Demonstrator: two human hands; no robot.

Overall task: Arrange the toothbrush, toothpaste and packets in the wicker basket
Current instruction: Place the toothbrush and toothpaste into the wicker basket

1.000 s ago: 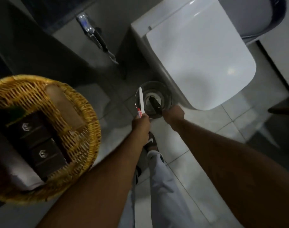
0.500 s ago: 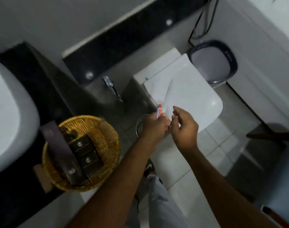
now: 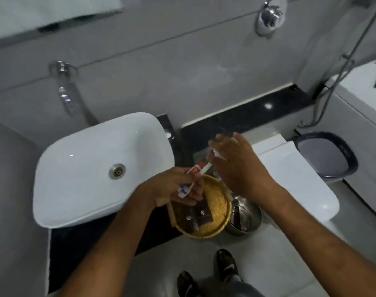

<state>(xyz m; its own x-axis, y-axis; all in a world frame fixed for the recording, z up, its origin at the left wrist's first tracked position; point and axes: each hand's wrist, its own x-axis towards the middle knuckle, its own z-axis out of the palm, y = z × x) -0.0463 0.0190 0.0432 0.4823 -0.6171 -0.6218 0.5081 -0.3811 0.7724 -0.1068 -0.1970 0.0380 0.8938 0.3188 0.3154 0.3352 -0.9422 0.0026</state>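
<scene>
My left hand (image 3: 172,187) is closed around a white toothbrush (image 3: 205,169) and a small red-and-white toothpaste tube (image 3: 194,168), holding both just above the round wicker basket (image 3: 220,203). The basket stands on the dark counter to the right of the sink. Dark brown packets (image 3: 202,215) lie inside it, partly hidden by my left hand. My right hand (image 3: 240,166) hovers above the basket's far rim with its fingers spread, its thumb by the toothbrush's head. A blurred white bit shows at its fingertips.
A white sink (image 3: 92,168) fills the left, with a chrome faucet (image 3: 65,93) on the wall behind. On the floor beside the basket stands a round shiny container (image 3: 244,215). Right of it are the closed toilet lid (image 3: 294,179) and a dark-rimmed bin (image 3: 326,155).
My view has swung up from the floor and toilet to the sink counter. My left hand carried the toothbrush and toothpaste from the floor container to above the basket, and my right hand followed.
</scene>
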